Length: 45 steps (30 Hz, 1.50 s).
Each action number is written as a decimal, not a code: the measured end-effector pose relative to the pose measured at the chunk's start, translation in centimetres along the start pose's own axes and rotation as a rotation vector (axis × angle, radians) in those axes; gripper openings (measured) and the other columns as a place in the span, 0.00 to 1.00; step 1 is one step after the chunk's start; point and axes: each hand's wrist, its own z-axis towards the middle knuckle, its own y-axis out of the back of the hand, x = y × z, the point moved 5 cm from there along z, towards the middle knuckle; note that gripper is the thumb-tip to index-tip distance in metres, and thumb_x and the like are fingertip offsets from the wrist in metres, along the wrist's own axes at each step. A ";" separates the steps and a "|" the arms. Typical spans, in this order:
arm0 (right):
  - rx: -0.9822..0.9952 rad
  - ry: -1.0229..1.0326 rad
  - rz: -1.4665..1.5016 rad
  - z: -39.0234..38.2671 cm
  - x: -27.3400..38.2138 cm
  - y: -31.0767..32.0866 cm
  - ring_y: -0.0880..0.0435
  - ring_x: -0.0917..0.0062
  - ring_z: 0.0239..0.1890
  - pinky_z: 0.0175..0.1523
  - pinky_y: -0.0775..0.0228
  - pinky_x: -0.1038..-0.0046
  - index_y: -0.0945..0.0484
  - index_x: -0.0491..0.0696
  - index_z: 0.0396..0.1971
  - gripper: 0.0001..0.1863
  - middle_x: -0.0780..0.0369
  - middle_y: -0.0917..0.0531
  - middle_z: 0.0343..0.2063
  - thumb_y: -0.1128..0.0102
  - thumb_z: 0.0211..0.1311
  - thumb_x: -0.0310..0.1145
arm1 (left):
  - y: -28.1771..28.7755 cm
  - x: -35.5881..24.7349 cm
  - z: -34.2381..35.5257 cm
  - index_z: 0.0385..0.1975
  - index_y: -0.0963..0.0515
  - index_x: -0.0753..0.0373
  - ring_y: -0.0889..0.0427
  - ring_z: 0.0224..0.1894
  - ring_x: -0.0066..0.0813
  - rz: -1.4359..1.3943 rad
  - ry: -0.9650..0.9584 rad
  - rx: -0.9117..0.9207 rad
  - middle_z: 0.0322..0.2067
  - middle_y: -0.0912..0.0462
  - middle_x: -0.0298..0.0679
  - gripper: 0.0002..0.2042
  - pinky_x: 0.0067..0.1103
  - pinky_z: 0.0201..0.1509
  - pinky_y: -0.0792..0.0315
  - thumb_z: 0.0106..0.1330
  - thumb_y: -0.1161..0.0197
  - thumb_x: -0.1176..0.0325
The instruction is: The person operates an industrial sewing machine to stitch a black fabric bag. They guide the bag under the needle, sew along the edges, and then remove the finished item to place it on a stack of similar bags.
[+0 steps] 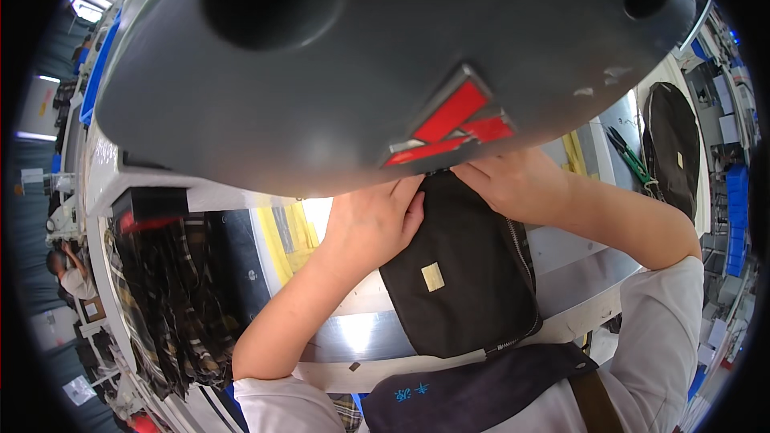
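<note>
Black fabric in the head view: a zipped pouch (473, 313). Lies flat on the desk (561, 248), probably for support, with upper end at the grey machine (265, 120). At that end, bent fingers of left hand (365, 224) and right hand (521, 184), likely for steadying; cannot tell whether pinching, with tips partly hidden. At right, green-handled snips (632, 160), presumably within reach.

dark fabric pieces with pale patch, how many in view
2: the near piece under the left hand and right hand, the far-right piece by the green-handled tool. Others may hide behind the grey machine.
</note>
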 end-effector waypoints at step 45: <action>0.016 0.003 -0.095 0.8 -1.7 -1.2 0.20 0.72 0.40 0.43 0.25 0.72 0.24 0.42 0.35 0.12 0.62 0.21 0.34 0.44 0.49 0.30 | -0.1 1.3 1.0 0.38 0.19 0.59 0.20 0.39 0.43 0.121 0.022 0.009 0.36 0.19 0.41 0.11 0.33 0.42 0.25 0.54 0.34 0.68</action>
